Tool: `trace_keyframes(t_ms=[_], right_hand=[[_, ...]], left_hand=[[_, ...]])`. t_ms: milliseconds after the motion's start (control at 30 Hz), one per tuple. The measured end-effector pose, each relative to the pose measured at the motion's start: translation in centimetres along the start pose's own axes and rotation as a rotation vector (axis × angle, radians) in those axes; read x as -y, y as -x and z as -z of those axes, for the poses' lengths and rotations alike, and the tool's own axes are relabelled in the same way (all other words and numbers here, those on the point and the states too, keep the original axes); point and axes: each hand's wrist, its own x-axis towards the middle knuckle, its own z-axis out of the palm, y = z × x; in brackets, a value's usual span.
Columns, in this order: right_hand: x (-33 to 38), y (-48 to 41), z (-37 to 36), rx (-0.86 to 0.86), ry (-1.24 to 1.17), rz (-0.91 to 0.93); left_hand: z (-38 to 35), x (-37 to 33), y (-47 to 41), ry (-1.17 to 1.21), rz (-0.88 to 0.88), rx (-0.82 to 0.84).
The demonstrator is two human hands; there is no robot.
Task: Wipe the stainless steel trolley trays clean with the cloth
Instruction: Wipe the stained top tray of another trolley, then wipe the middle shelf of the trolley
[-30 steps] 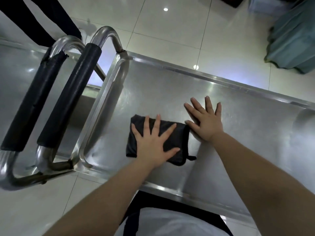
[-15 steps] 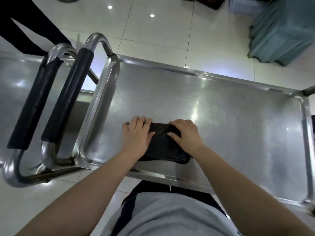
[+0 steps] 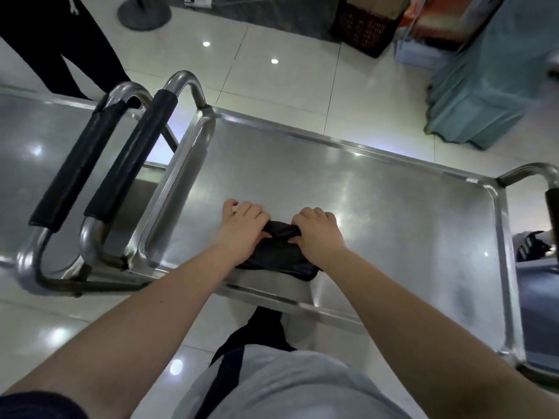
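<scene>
Black cloth (image 3: 273,255) on tray (image 3: 393,213), gripped between left hand (image 3: 242,229), right hand (image 3: 319,234)

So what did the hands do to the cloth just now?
A second ago the left hand lay flat on the black cloth and the right hand lay flat on the tray beside it. Now both hands have curled their fingers round the cloth's far edge and bunched it up. The cloth stayed on the same tray, near the end with the black-padded handles.
</scene>
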Motion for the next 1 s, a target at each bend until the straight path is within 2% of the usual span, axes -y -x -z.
trace_keyframes(t_ms=[133,267,400,533,800,900,1000], right_hand=[[-1.5,5.3,1.6,-0.097,-0.15,0.034],[-3.7,11.9,2.7,-0.329,-0.196,0.097],[-5.1,17.6,3.4,-0.478,-0.199,0.102],[-5.3,23.1,2.8,-0.506,-0.214,0.084],[-4.0,31.6,-3.2,-0.498,-0.213,0.036],[-2.1,33.6,-7.2,-0.482,-0.235,-0.058],[0.0,34.8,-11.4,-0.377,-0.277,-0.241]], left_hand=[[2.3,-4.4,2.6,-0.016,-0.039,-0.189],[4.3,-9.9,5.9,-0.048,-0.073,-0.337],[5.6,-15.4,8.9,-0.001,-0.042,-0.4],[5.4,-19.4,12.2,0.09,-0.041,-0.395],[1.5,-21.8,18.9,0.191,-0.156,-0.274],[-0.8,-21.7,21.1,0.23,-0.142,-0.078],[-3.1,-21.2,22.6,0.204,-0.141,0.115]])
